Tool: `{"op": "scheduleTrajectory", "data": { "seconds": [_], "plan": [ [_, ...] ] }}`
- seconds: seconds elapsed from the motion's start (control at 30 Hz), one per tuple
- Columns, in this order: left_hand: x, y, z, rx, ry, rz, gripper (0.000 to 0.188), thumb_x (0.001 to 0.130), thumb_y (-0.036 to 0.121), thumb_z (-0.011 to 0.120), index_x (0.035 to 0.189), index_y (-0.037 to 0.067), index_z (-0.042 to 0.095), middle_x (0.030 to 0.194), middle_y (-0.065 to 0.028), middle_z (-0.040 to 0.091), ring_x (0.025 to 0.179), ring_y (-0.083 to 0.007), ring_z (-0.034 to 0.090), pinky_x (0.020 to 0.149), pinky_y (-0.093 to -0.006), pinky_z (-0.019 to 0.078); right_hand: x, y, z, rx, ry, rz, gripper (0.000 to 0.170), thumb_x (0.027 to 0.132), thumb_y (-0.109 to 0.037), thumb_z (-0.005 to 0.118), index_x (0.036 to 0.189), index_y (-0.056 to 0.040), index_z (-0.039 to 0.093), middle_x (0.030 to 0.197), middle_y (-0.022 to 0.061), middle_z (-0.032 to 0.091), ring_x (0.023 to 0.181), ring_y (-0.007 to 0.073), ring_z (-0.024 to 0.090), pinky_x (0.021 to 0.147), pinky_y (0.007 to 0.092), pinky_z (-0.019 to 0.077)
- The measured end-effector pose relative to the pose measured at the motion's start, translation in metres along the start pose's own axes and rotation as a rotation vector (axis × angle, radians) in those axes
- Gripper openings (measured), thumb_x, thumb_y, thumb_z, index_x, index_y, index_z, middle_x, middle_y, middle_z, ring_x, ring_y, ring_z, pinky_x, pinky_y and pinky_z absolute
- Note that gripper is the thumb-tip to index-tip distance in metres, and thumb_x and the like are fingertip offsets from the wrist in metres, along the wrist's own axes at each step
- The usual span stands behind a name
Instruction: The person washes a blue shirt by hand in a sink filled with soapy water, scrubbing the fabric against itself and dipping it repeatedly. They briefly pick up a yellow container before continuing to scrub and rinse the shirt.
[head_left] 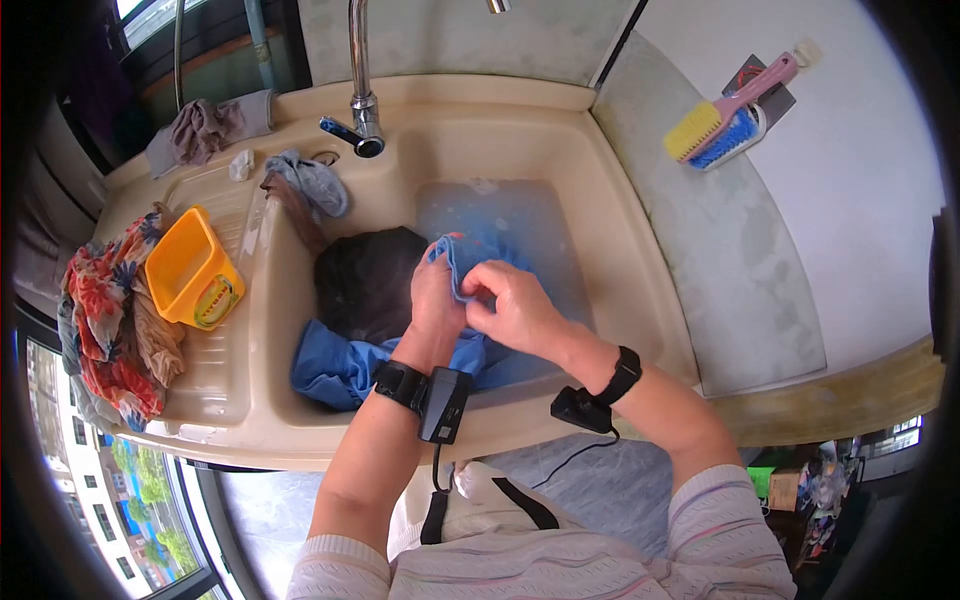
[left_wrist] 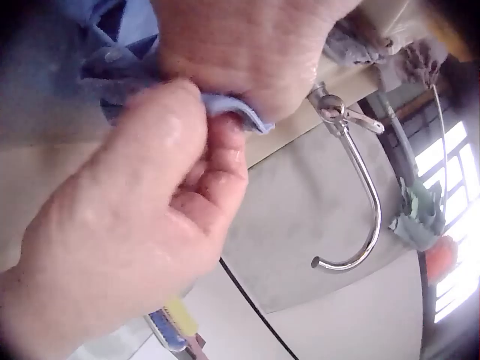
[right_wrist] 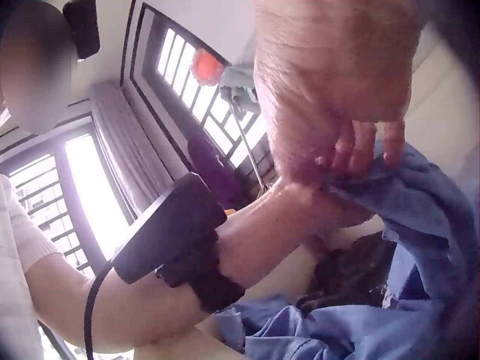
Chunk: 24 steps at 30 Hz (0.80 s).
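Note:
Both hands work on a wet blue garment [head_left: 335, 365] that lies partly in the cloudy water of a beige sink [head_left: 640, 250]. My left hand [head_left: 437, 298] grips a raised part of its fabric. Just to the right, my right hand [head_left: 515, 308] pinches the folded edge between thumb and fingers. In the left wrist view, a strip of blue fabric [left_wrist: 236, 109] shows between the two hands. The right wrist view shows the garment [right_wrist: 420, 202] hanging from the right hand's fingers. A black cloth [head_left: 365, 280] lies in the basin, left of the hands.
A chrome faucet [head_left: 362, 95] rises behind the basin. On the left ledge stand a yellow plastic tub [head_left: 185, 270] and a heap of floral cloth [head_left: 100, 320]. A grey cloth [head_left: 310, 180] hangs over the divider. Two brushes [head_left: 705, 130] hang on the right wall.

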<state>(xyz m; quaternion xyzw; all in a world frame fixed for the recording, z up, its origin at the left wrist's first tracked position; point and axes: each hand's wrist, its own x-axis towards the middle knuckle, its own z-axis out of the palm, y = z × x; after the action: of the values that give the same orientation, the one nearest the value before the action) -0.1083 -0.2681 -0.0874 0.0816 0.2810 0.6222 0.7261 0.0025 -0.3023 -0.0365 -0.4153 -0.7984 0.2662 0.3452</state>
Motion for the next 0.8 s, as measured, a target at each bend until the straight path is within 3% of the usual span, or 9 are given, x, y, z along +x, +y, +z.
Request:
{"op": "scheduleTrajectory", "data": {
  "seconds": [0.1,0.17,0.2,0.27,0.37,0.5,0.57,0.7,0.8],
  "plan": [
    [0.003,-0.001,-0.001,-0.002,-0.039,0.042,0.013,0.083,0.002,0.049,0.095,0.001,0.051,0.082,-0.0083,0.057,0.073,-0.018,0.058,0.067,-0.0294,0.0485,0.004,0.008,-0.01,0.106,0.038,0.114,0.013,0.067,-0.006,0.057,0.078,0.0001,0.054,0.067,0.0108,0.055,0.06,0.02,0.056,0.057,0.0314,0.0446],
    [0.006,0.003,-0.001,0.091,-0.007,0.052,0.016,0.081,0.002,0.053,0.096,0.001,0.052,0.083,-0.007,0.057,0.075,-0.0166,0.057,0.069,-0.0283,0.0475,0.009,0.019,-0.024,0.254,0.113,0.239,0.008,0.073,-0.006,0.053,0.078,0.0001,0.054,0.073,0.003,0.056,0.066,0.0117,0.053,0.06,0.0223,0.0429],
    [0.004,0.005,0.001,0.086,0.001,0.025,0.017,0.077,0.001,0.059,0.093,0.001,0.054,0.083,-0.0056,0.057,0.074,-0.0156,0.056,0.069,-0.0276,0.0463,0.012,0.027,-0.031,0.254,0.111,0.24,0.008,0.073,-0.006,0.053,0.078,0.0001,0.054,0.073,0.003,0.056,0.066,0.0117,0.053,0.06,0.0223,0.0429],
    [-0.001,0.009,0.005,0.169,0.0,0.021,0.016,0.076,0.002,0.061,0.091,0.001,0.055,0.081,-0.0051,0.057,0.074,-0.0154,0.056,0.068,-0.0275,0.046,0.019,0.047,-0.044,0.676,0.307,0.501,0.012,0.075,-0.009,0.05,0.082,-0.0011,0.055,0.072,-0.001,0.052,0.064,0.0089,0.049,0.057,0.0204,0.0395],
    [-0.002,0.01,0.006,0.279,-0.006,0.012,0.016,0.074,0.003,0.064,0.088,0.002,0.056,0.079,-0.0044,0.057,0.073,-0.0151,0.055,0.068,-0.0277,0.0456,0.025,0.064,-0.048,0.691,0.393,0.492,0.013,0.078,-0.014,0.053,0.084,-0.0025,0.055,0.071,-0.0009,0.05,0.063,0.0071,0.045,0.055,0.0206,0.0368],
    [-0.005,0.015,0.011,0.281,0.02,0.009,0.018,0.073,0.006,0.067,0.086,0.002,0.056,0.077,-0.0043,0.058,0.071,-0.0143,0.055,0.066,-0.0275,0.0458,0.024,0.041,-0.039,0.574,0.329,0.516,0.015,0.078,-0.018,0.058,0.083,-0.004,0.054,0.073,-0.0007,0.05,0.064,0.006,0.045,0.055,0.0208,0.0361],
    [-0.006,0.017,0.011,0.27,0.023,0.001,0.018,0.073,0.006,0.068,0.086,0.002,0.056,0.078,-0.0045,0.058,0.069,-0.014,0.055,0.064,-0.0271,0.0459,0.022,0.019,-0.042,0.452,-0.044,0.493,0.019,0.073,-0.018,0.063,0.082,-0.0029,0.056,0.065,-0.0026,0.046,0.063,0.0065,0.042,0.054,0.0221,0.0347],
    [-0.004,0.016,0.011,0.265,0.014,-0.028,0.018,0.075,0.012,0.068,0.086,0.003,0.056,0.078,-0.0049,0.058,0.066,-0.0133,0.055,0.061,-0.0268,0.0463,0.027,0.057,-0.041,0.5,-0.095,0.525,0.021,0.074,-0.017,0.066,0.085,-0.0036,0.054,0.074,0.0001,0.052,0.066,0.007,0.047,0.056,0.0213,0.0378],
    [-0.005,0.016,0.014,0.229,0.015,-0.108,0.023,0.08,0.02,0.063,0.093,0.003,0.055,0.084,-0.0077,0.06,0.076,-0.0186,0.059,0.07,-0.0328,0.0493,0.038,0.078,-0.028,0.855,0.079,0.53,0.017,0.074,-0.014,0.064,0.082,-0.0031,0.055,0.071,-0.0003,0.054,0.065,0.0092,0.051,0.057,0.0228,0.0407]
  ]
}}
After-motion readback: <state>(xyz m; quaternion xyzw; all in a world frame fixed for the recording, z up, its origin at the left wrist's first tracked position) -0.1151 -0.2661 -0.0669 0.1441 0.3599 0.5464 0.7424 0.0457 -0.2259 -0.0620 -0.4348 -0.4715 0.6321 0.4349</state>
